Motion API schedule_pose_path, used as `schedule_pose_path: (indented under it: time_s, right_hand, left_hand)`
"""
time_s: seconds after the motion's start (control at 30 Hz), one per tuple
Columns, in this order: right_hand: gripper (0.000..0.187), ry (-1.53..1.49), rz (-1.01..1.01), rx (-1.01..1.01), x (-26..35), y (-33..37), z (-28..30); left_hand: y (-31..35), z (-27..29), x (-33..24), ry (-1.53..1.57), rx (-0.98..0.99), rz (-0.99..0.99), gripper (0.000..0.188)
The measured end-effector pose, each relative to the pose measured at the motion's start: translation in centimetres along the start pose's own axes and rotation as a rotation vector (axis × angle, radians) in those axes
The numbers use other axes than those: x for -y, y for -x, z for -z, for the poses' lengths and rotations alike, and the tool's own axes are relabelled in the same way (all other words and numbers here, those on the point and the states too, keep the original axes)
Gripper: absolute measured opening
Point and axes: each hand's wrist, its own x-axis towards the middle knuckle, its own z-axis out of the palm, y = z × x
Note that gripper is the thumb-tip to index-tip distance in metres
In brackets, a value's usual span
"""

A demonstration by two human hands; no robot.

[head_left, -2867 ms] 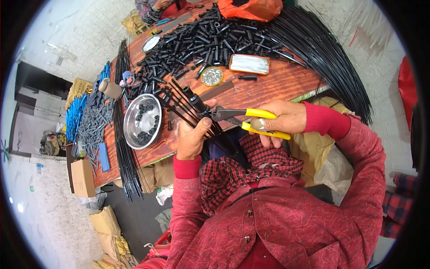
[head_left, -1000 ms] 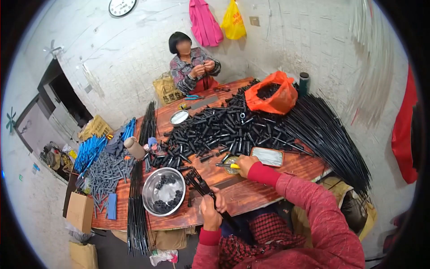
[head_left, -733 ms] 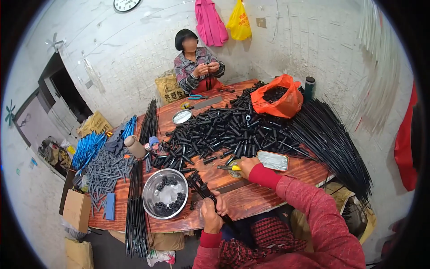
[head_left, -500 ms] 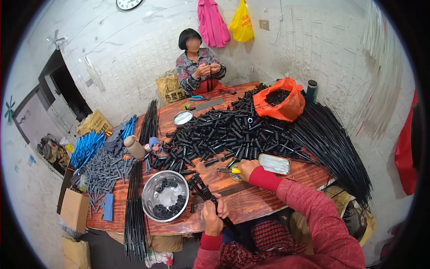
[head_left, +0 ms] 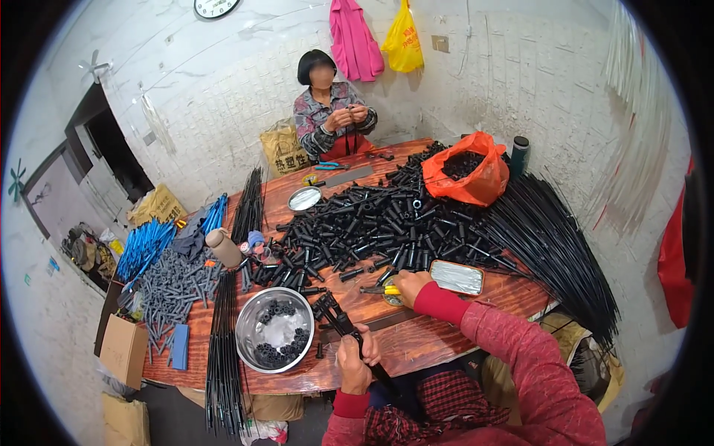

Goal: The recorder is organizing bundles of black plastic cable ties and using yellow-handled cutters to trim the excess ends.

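Observation:
My left hand (head_left: 355, 366) is wrapped around a bundle of thin black rods (head_left: 378, 376) at the table's front edge, tilted with black fittings at its upper end. My right hand (head_left: 413, 287) reaches across the table, its fingers closed at the handle ends of yellow-handled pliers (head_left: 391, 291). The pliers lie over a small round tin (head_left: 393, 300), their jaws pointing left. Close to my right wrist stands an open rectangular tin (head_left: 457, 276) with silvery contents. Left of the bundle is a steel bowl (head_left: 245, 338) with dark ring-like parts inside.
A large heap of black tubular parts (head_left: 372, 230) covers the table's middle. An orange bag (head_left: 483, 182) stands behind it; long black rods (head_left: 554, 253) fan out at right. Grey parts (head_left: 175, 286) and a beige bottle (head_left: 223, 247) are at left. A co-worker (head_left: 338, 111) sits opposite.
My right hand and the pliers have shifted slightly down, toward me. My left hand keeps its hold on the bundle. The view has moved a little.

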Motion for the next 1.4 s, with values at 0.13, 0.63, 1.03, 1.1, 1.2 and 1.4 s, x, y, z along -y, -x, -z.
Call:
schedule_pose_path:
  time_s: [0.13,0.63,1.03,1.1,1.2,1.4]
  right_hand:
    - [0.025,0.038,0.013,0.069,-0.7,-0.3,-0.9]
    - [0.033,-0.162,-0.152,0.038,-0.8,-0.1,1.1]
    - [0.026,-1.447,-0.351,0.231,-0.3,2.1,3.1]
    - [0.023,-1.700,-0.335,0.317,0.8,4.0,4.9]
    - [0.027,-1.897,-0.126,0.373,2.5,7.2,8.0]
    - [0.034,-1.849,-0.041,0.430,5.1,11.2,11.2]
  left_hand:
    - [-0.2,0.1,0.2,0.008,0.003,0.004,0.044]
    - [0.0,0.1,0.3,-0.002,-0.002,-0.004,0.044]
    - [1.2,-1.4,0.1,-0.058,0.026,-0.019,0.032]
    - [1.2,-2.3,0.3,-0.047,0.054,-0.026,0.029]
    - [1.3,-3.8,0.2,-0.076,0.147,-0.036,0.039]
    - [3.3,-5.1,0.3,-0.093,0.241,0.002,0.049]
